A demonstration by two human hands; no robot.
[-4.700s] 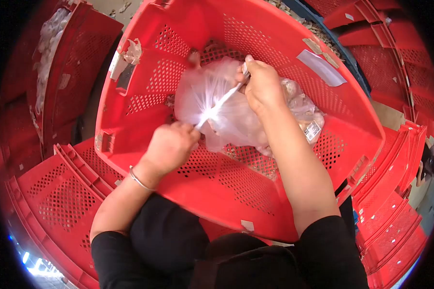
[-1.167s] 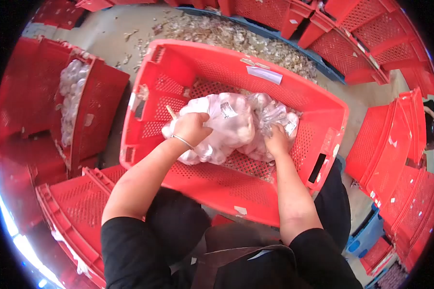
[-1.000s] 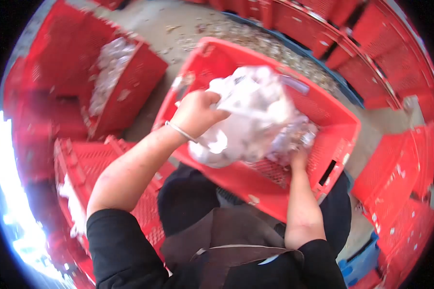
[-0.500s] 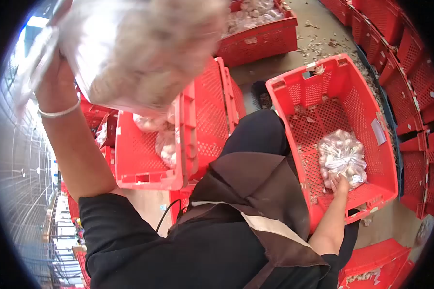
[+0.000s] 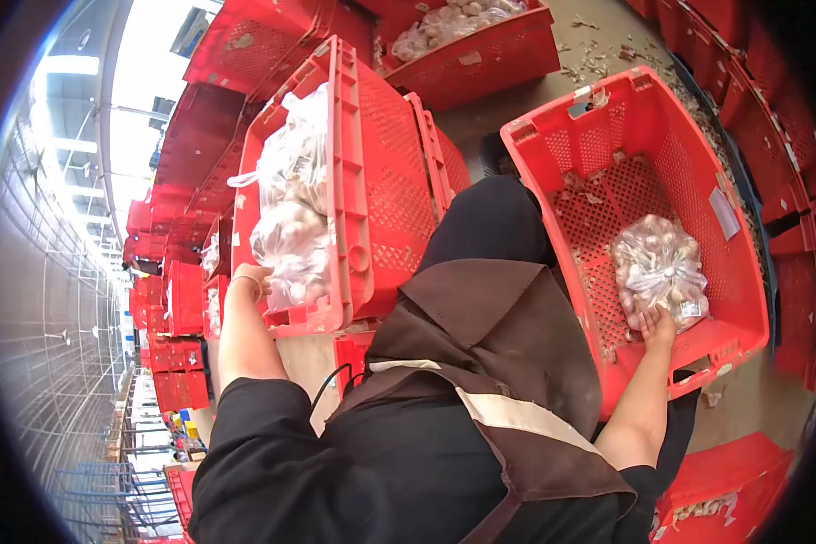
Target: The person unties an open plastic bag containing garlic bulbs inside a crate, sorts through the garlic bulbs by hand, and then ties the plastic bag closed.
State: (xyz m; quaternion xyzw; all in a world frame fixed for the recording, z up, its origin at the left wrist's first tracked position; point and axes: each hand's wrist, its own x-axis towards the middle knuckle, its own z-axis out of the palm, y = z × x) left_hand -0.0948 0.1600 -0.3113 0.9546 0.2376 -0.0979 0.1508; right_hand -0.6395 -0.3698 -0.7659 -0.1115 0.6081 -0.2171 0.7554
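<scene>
In the left red crate [image 5: 346,181], clear plastic bags of garlic bulbs are stacked. My left hand [image 5: 254,276], with a band at the wrist, is at this crate's near-left edge, beside the lower bag of garlic [image 5: 292,243]. Its fingers extend toward that bag, with nothing gripped that I can see. An upper bag of garlic [image 5: 297,150] rests behind it. On the right, my right hand [image 5: 656,325] lies with fingers apart against the near side of a knotted, labelled bag of garlic [image 5: 659,263] inside another red crate [image 5: 553,263].
A further red crate [image 5: 480,68] with bagged garlic stands at the back. Stacked red crates [image 5: 775,136] line the right side, and more stand at the left. Dry garlic skins [image 5: 594,59] litter the floor. A crate [image 5: 725,490] holding scraps sits at lower right.
The bag that my left hand held up high is down in the left crate. That hand has dropped to the crate's edge and let go. My right hand stays at its bag.
</scene>
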